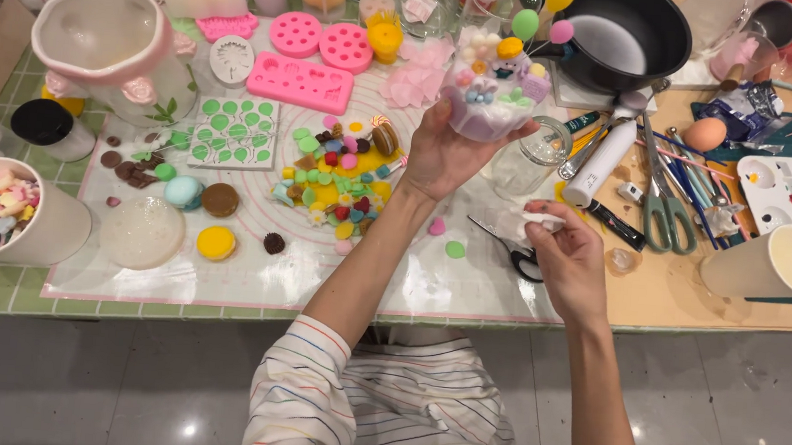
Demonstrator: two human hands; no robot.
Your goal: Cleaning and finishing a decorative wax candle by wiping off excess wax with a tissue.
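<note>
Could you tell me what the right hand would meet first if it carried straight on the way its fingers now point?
The right hand, pinching a small white wad, points up and left. Probably the clear glass jar comes first, though depth is uncertain; the decorated cake-like piece in the left hand lies beyond.

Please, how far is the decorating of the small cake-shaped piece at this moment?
Mostly done: the cake-shaped piece already carries many toppings and balloon picks. In hand: the left hand lifts it while the right hand pinches a white wad. Left: loose decorations lie unused on the mat.
</note>
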